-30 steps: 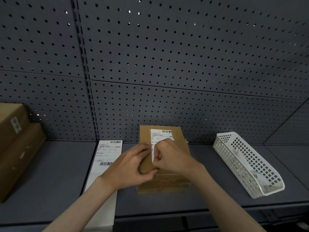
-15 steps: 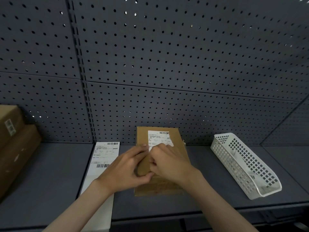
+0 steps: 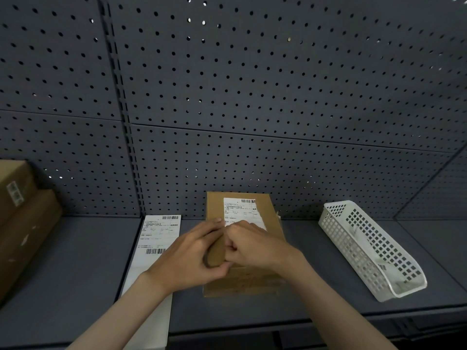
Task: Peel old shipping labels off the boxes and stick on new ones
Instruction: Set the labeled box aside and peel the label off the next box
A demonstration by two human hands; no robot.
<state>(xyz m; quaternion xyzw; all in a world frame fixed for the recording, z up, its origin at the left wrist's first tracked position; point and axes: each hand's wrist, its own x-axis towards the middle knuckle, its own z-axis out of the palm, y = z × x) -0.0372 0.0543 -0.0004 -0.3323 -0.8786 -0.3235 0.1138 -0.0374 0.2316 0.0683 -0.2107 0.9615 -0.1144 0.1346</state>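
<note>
A brown cardboard box (image 3: pixel 271 218) lies flat on the grey shelf (image 3: pixel 75 261), with a white shipping label (image 3: pixel 240 209) stuck on its top. My left hand (image 3: pixel 188 256) rests on the box's left side, thumb underneath near the front. My right hand (image 3: pixel 252 245) sits on the label's near edge with fingers curled, pinching at the label's lower left corner. The lower half of the label is hidden under my hands. A long white strip of labels (image 3: pixel 158 238) lies on the shelf just left of the box.
Two stacked cardboard boxes (image 3: pixel 17 213) stand at the far left, the upper one with a small sticker. A white perforated plastic basket (image 3: pixel 371 248) lies at the right. A grey pegboard wall (image 3: pixel 252 97) backs the shelf.
My hands have slid slightly nearer on the box, and more of the label's upper part shows. The view has shifted a little to the right.
</note>
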